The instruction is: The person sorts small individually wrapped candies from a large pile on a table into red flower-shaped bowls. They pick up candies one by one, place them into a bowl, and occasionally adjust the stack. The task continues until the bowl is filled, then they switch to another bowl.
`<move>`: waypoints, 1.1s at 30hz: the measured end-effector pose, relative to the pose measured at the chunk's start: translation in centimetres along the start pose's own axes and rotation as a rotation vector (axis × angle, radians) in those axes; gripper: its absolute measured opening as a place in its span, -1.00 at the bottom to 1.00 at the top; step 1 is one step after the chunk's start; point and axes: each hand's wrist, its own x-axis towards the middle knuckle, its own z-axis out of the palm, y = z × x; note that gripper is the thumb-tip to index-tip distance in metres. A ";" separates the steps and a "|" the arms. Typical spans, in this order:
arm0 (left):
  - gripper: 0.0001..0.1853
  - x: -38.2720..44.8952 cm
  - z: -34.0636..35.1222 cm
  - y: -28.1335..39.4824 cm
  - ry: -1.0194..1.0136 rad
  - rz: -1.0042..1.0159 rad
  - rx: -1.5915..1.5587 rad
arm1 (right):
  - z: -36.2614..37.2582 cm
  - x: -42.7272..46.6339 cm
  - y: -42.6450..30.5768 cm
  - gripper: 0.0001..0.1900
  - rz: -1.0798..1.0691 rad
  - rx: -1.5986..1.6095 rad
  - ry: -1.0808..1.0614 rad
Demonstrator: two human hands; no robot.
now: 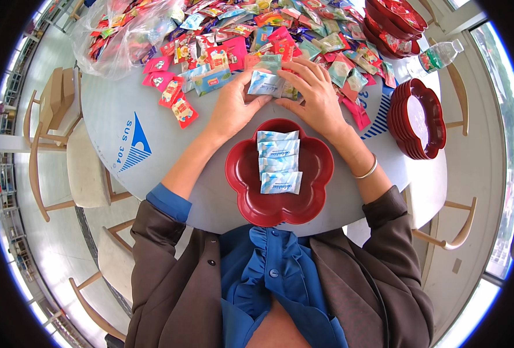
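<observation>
A blue-and-white wrapped sweet point(264, 83) lies between the thumb and fingers of my left hand point(235, 104), above the near edge of the sweets pile. My right hand point(314, 96) has its index fingertip and thumb at the right end of that sweet; whether they grip it is unclear. A clear-and-gold packet point(290, 92) shows just under the right fingers. Before me stands a dark red flower-shaped bowl point(283, 212). Several matching blue-and-white sweets point(281, 182) lie in it, overlapping in a column.
A heap of mixed wrapped sweets point(235, 54) covers the far side of the grey table point(196, 182). Left of it sits a clear plastic bag point(122, 48) of sweets. At right are stacked red bowls point(415, 119), a plastic bottle point(439, 56) and filled red bowls point(391, 26). Wooden chairs point(87, 165) surround the table.
</observation>
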 end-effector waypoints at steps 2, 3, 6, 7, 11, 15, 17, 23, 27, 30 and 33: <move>-0.46 0.0 0.1 -0.2 -0.019 0.003 -0.020 | 0.2 0.2 0.1 -0.45 -0.022 0.039 0.004; -0.45 0.0 0.2 -0.4 -0.028 0.025 -0.018 | 0.3 0.2 0.1 -0.46 -0.031 0.047 0.005; -0.41 -0.2 0.7 -0.4 0.080 0.181 0.160 | 0.5 0.0 0.4 -0.54 -0.084 0.041 0.049; -0.40 -0.3 0.8 -0.2 0.139 0.247 0.250 | 0.7 -0.1 0.7 -0.55 -0.091 0.027 0.046; -0.40 -0.3 0.3 0.8 0.079 0.265 0.509 | 0.7 -0.5 1.6 -0.55 -0.089 0.026 0.034; -0.42 -0.5 0.5 0.6 0.056 0.174 0.315 | -0.1 0.3 0.0 -0.48 -0.056 0.073 0.036; -0.43 -0.6 0.7 0.3 0.073 0.128 0.155 | 0.0 0.4 -0.2 -0.43 -0.064 0.065 0.032; -0.43 -0.5 0.3 0.6 0.147 0.366 0.667 | 0.0 0.0 0.3 -0.37 -0.063 0.005 0.018; -0.42 -0.4 -0.2 0.6 0.165 0.470 0.919 | 0.2 0.0 0.4 -0.38 -0.056 -0.006 -0.005; -0.43 -0.5 -0.4 0.7 0.144 0.453 0.977 | 0.1 -0.3 0.5 -0.40 0.002 -0.007 -0.013; -0.43 -0.4 -0.2 0.8 0.148 0.477 0.981 | -0.1 -0.3 0.7 -0.41 0.006 -0.026 -0.040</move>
